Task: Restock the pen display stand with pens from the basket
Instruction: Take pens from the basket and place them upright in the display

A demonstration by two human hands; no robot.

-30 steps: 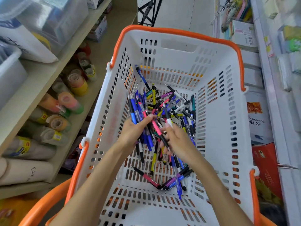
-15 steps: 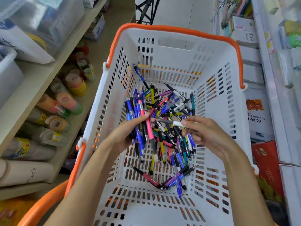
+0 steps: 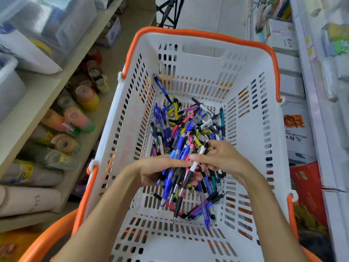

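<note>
A white basket [image 3: 251,140] with an orange rim holds a heap of loose pens [image 3: 188,125] in blue, pink, yellow, teal and black. My left hand [image 3: 153,171] grips a bundle of pens [image 3: 174,178], mostly blue, above the basket floor, tips pointing toward me. My right hand [image 3: 221,157] pinches a white-and-black pen [image 3: 188,178] and lays it against the bundle. The pen display stand is out of view.
Wooden shelves on the left carry tape rolls [image 3: 83,95], paper rolls [image 3: 28,199] and clear storage boxes [image 3: 47,25]. White shelving with packaged stationery [image 3: 283,36] and a red box [image 3: 307,190] stands to the right. An orange handle [image 3: 49,237] curves at the lower left.
My right hand picked a white-and-black pen from the heap and brought it left to the bundle. My left hand lowered the bundle toward me.
</note>
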